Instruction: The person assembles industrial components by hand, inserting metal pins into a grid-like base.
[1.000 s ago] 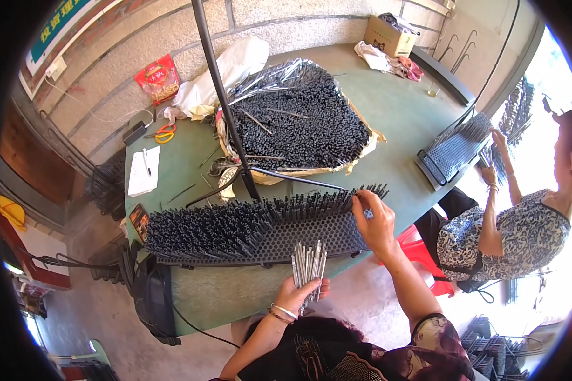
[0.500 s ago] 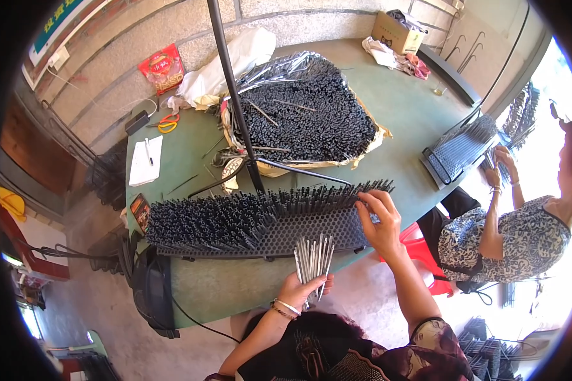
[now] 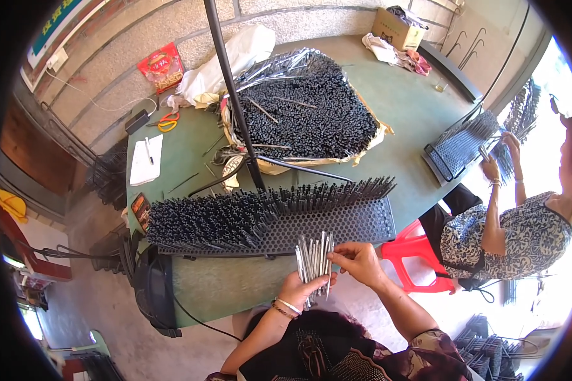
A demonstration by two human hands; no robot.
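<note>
My left hand is closed round the lower part of a fanned bundle of thin silvery rods, just in front of the perforated black rack. At the bundle's right edge, my right hand pinches one rod between thumb and finger. The long perforated rack lies along the table's near edge. Dark upright rods fill its left part densely and continue along its back row to the right end. Bare holes show across its front right part.
Behind the rack a paper-lined box is packed with dark rods. A black pole rises between them. Scissors, a white paper and a phone lie left. At right, another person's hands work beside a similar rack.
My right hand has come from the rack's back right end down to the bundle and now pinches a rod. My left hand has stayed nearly still. The other person's hands have moved apart.
</note>
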